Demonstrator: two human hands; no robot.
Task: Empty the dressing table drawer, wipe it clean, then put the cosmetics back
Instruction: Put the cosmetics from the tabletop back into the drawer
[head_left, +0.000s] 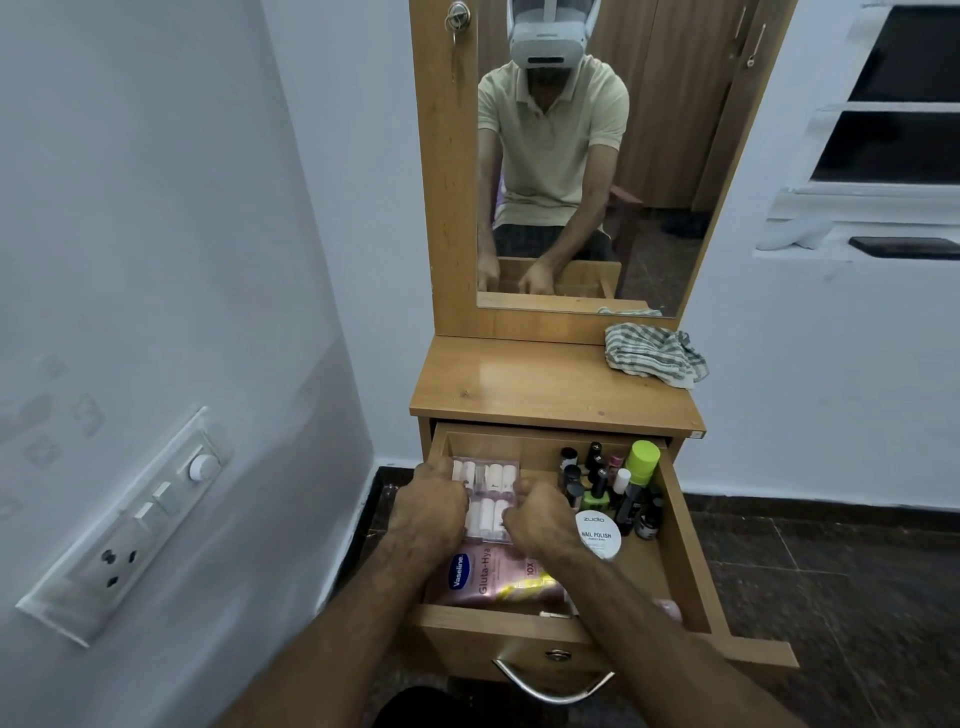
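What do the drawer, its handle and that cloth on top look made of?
Drawer: wood-grain laminate board, likely, smooth with a slight sheen. Handle: polished metal, judging by its bright reflections. Cloth: soft woven fabric, striped and crumpled into folds.

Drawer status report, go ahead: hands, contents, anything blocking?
Left hand and right hand both gripping clear case of white tubes. Drawer open, still full. Wiping cloth waiting on top. Nothing blocking.

To my left, a white switchboard with a round dial and sockets sits on the pale wall. To my right, a dark window over a white sill, and dark floor tiles below.
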